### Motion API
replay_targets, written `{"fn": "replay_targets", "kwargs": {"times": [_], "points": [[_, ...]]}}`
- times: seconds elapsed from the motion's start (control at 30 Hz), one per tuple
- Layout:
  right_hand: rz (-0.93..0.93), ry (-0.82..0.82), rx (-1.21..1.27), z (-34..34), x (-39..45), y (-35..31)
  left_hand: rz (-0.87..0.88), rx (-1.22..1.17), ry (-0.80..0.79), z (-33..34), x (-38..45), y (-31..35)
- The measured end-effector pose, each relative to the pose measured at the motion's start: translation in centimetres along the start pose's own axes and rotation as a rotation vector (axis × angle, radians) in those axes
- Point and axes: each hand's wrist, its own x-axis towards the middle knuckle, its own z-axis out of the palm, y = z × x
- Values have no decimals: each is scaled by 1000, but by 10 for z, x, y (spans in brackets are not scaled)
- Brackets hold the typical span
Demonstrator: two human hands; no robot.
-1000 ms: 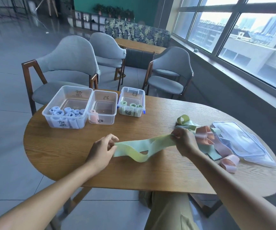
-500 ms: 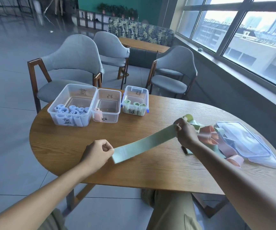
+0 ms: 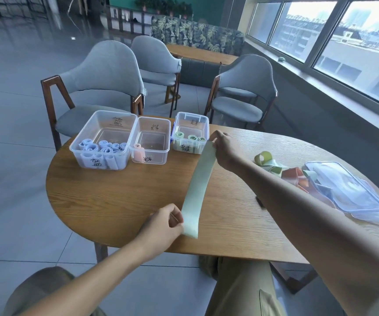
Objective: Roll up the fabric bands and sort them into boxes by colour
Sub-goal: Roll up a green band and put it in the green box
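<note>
A pale green band (image 3: 198, 183) is stretched flat over the wooden table (image 3: 115, 201), running from near to far. My left hand (image 3: 161, 226) pinches its near end at the table's front edge. My right hand (image 3: 223, 148) pinches its far end, just right of the green box (image 3: 192, 124), which holds three green rolls. The left box (image 3: 86, 135) holds several blue rolls. The middle box (image 3: 161, 133) holds one pink roll (image 3: 137, 152). Loose green and pink bands (image 3: 281, 172) lie in a heap at the right.
Clear plastic lids (image 3: 352, 192) are stacked at the table's right edge, beside the loose bands. Grey chairs (image 3: 102, 76) stand behind the table, close to the boxes. My knees show under the front edge.
The band went from slack and looped to taut. My right hand swung its end away from the heap toward the green box, turning the band from sideways to near-far. My left hand kept its pinch.
</note>
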Motion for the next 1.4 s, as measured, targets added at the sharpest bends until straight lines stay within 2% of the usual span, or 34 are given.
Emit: {"fn": "replay_targets", "kwargs": {"times": [0.17,0.4,0.8,1.07,1.4], "points": [[-61,-23,-35,11,4,-20,21,10,-11,19,-5,3],[-73,-63,-64,26,-3,-25,75,151,-24,19,-13,3],[-117,-19,-50,16,-24,-18,196,365,-15,10,-18,-12],[-182,-56,23,7,-76,-6,302,397,30,8,-15,-18],[-180,-231,86,12,-173,-6,409,436,0,10,-16,-25]]}}
